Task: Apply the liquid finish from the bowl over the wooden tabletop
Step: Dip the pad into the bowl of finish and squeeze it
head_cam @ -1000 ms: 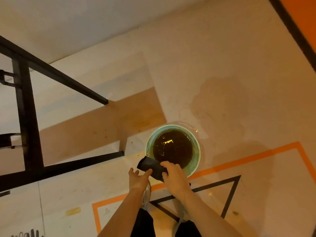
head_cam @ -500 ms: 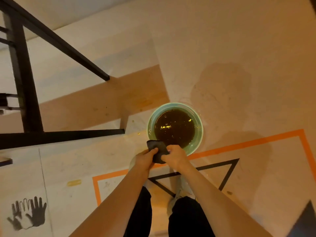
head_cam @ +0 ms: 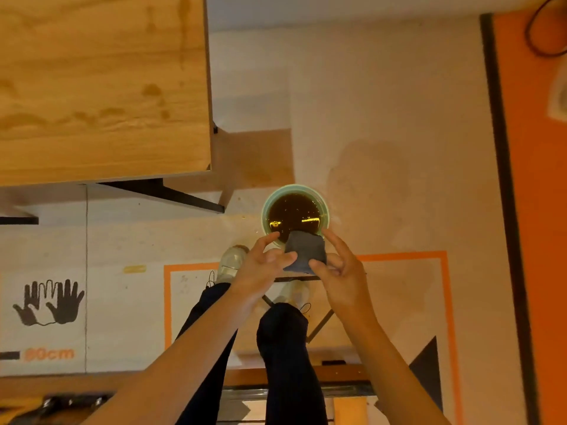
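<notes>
A pale green bowl full of dark brown liquid finish stands on the floor in front of my feet. Just above its near rim I hold a dark folded cloth between both hands. My left hand pinches the cloth's left edge with thumb and fingers. My right hand pinches its right side, the index finger stretched toward the bowl. The wooden tabletop fills the upper left, with darker wet blotches on its grain.
Black metal table legs run below the tabletop's edge. The pale floor carries orange tape lines, a black triangle outline and a hand-print sticker. An orange wall area lies to the right. My legs and shoes stand below the hands.
The view has risen and swung, bringing the tabletop's surface into sight at upper left. Both hands have lifted the cloth up from the bowl's rim, still holding it together.
</notes>
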Tool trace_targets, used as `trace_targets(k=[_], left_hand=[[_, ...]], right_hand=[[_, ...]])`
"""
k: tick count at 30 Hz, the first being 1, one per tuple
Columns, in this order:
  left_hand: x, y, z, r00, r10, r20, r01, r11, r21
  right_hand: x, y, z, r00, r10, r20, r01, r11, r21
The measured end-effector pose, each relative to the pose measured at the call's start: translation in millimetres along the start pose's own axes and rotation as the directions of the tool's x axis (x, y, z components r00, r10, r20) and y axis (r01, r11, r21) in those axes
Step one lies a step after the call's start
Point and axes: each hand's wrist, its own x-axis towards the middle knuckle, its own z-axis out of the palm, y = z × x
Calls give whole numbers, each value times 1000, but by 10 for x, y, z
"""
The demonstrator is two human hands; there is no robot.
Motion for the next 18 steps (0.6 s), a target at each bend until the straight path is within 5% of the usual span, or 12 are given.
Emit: trace_targets(k=[5, 11, 15, 18], left_hand=[[-968, 536, -46, 959, 279, 54, -279, 960, -19], [-1641, 1242, -417, 865, 498, 65, -499, 867, 2], [-1875, 1629, -782, 824, 566, 33, -567, 821, 66], [-1971, 1854, -1084, 781, 618, -84, -606, 784, 135]], right_hand=[[-567, -753, -260, 976, -213, 41, 217, 960, -176], [-866, -1681, -225, 883, -466, 62, 440, 774, -456], [-941, -2288, 16, 838, -510, 191, 537, 715, -448], [-977, -2638, 280, 874, -465, 143, 474, 749, -462]])
